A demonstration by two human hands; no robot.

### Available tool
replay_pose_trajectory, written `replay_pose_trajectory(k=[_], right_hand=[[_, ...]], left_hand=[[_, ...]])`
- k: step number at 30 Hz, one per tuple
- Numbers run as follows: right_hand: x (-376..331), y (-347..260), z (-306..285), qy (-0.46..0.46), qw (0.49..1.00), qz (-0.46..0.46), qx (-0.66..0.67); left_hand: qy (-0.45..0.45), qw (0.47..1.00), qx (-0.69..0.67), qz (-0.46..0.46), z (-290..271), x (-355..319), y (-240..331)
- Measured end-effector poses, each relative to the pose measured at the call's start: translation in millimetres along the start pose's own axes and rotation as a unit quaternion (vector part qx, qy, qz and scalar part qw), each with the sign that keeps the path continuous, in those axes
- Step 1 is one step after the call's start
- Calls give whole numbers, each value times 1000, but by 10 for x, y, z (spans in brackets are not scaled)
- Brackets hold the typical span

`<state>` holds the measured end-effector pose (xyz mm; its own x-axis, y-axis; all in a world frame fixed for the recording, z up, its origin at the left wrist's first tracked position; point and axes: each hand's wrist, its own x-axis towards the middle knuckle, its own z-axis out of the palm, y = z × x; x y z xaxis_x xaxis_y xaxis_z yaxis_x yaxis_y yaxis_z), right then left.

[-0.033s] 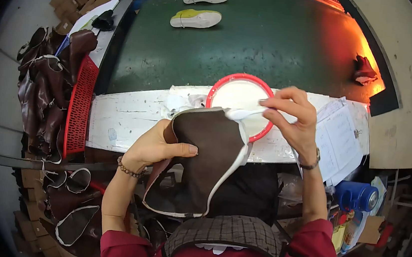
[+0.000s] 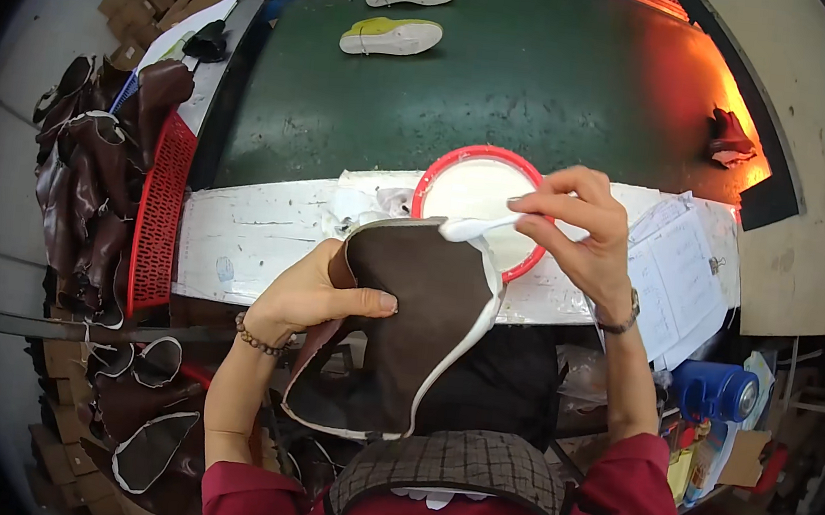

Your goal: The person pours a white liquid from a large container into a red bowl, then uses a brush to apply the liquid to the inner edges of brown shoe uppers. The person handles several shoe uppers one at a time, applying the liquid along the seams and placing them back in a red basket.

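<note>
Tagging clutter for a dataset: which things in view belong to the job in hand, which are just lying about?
Job in hand, it seems:
brown piece, in the left grip
white applicator, in the right grip, tip at the piece's edge
red-rimmed tub of white material, right by the applicator

Lying about, probably:
two yellow-green shoes
blue jug
papers

Landmark: bowl [image 2: 489, 152], on table [image 2: 272, 253]. Noted behind bowl and leftward: shoes [image 2: 392, 38] on belt [image 2: 552, 81]. Well left of bowl: basket [image 2: 161, 216]. Right: papers [image 2: 671, 285]; farther right and nearer: jug [image 2: 715, 393]. Before bowl: workpiece [image 2: 414, 288], in left grip [image 2: 303, 291].
</note>
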<state>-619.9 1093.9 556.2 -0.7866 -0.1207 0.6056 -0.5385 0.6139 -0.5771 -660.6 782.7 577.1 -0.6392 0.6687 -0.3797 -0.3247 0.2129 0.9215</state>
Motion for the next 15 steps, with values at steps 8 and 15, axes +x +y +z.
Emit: replay_pose_trajectory(k=[8, 15], right_hand=[[-43, 5, 139, 39, 999, 0, -35], [-120, -57, 153, -2, 999, 34, -4]], left_hand=[[114, 985, -73, 105, -32, -138, 45], [137, 976, -53, 160, -128, -147, 31]])
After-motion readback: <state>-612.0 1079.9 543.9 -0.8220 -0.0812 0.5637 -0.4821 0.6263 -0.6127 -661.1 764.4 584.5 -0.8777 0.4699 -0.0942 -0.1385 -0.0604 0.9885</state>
